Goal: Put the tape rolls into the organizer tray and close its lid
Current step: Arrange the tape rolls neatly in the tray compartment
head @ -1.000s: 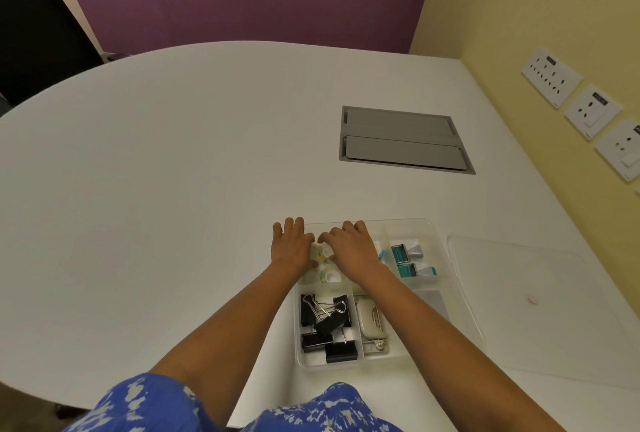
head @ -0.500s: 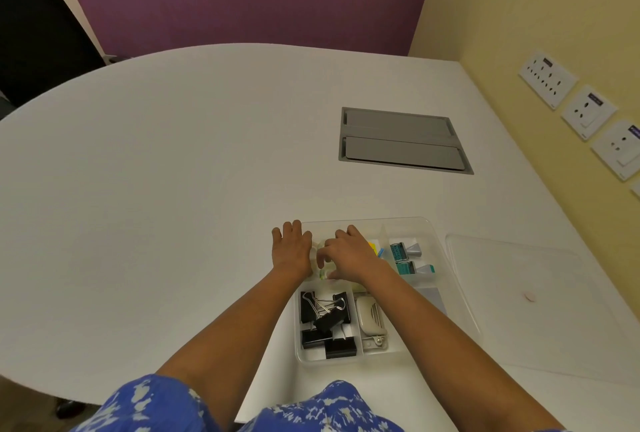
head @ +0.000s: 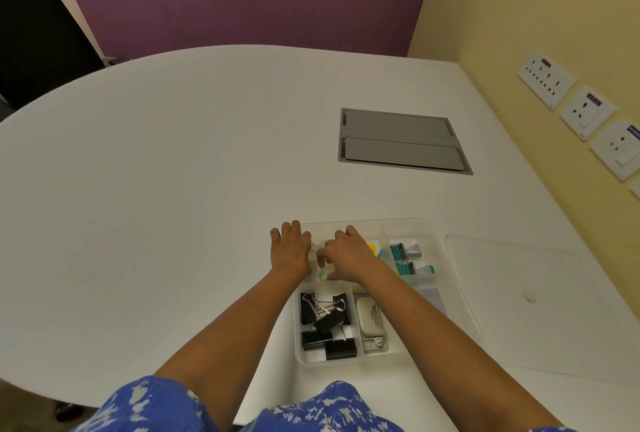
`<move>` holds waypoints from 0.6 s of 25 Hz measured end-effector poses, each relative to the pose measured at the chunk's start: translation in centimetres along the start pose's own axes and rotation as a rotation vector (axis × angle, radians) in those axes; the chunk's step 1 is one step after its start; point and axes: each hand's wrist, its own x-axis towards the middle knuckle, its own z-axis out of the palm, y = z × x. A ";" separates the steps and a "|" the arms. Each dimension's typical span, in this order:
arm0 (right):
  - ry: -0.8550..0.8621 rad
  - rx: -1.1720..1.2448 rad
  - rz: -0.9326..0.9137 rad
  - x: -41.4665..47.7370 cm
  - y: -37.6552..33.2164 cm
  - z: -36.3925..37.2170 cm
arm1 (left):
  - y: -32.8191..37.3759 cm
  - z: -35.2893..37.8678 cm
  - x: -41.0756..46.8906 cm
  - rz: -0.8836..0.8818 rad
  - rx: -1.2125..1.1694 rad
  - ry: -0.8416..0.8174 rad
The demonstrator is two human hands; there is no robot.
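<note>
A clear plastic organizer tray point(head: 437, 234) lies on the white table near its front edge. Its clear lid point(head: 526, 300) lies flat on the table to the right, off the tray. My left hand point(head: 290, 248) rests flat at the tray's far-left corner, fingers spread. My right hand point(head: 346, 255) is curled over the tray's far-left compartment, fingers bent around clear tape rolls point(head: 320, 263) that it mostly hides. Whether it grips a roll is unclear.
Other compartments hold black binder clips point(head: 325, 322), a beige stapler point(head: 370, 319), teal-labelled tubes point(head: 405, 258) and yellow sticky notes point(head: 373, 247). A grey cable hatch point(head: 401, 141) is set into the table farther back. The yellow wall with sockets point(head: 585, 109) runs along the right.
My right hand has curled its fingers and pulled slightly back over the far-left compartment. My left hand has stayed at the tray's corner.
</note>
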 end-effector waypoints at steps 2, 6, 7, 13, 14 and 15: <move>-0.005 0.018 0.009 0.0 0.0 0.0 | -0.1 0.1 0.0 0.003 -0.005 0.008; -0.012 0.023 0.013 0.1 -0.1 0.0 | -0.1 0.1 0.1 -0.009 -0.003 0.011; -0.014 0.022 0.014 0.1 -0.2 0.0 | 0.0 0.2 0.1 -0.010 0.001 0.010; -0.017 0.005 0.041 0.4 -0.6 0.0 | 0.1 0.3 0.1 -0.009 0.019 0.016; -0.020 0.013 0.049 0.4 -0.7 0.0 | 0.0 0.3 0.0 -0.007 0.018 0.030; -0.014 0.037 0.067 0.4 -0.6 0.1 | 0.0 0.4 0.0 -0.002 0.011 0.039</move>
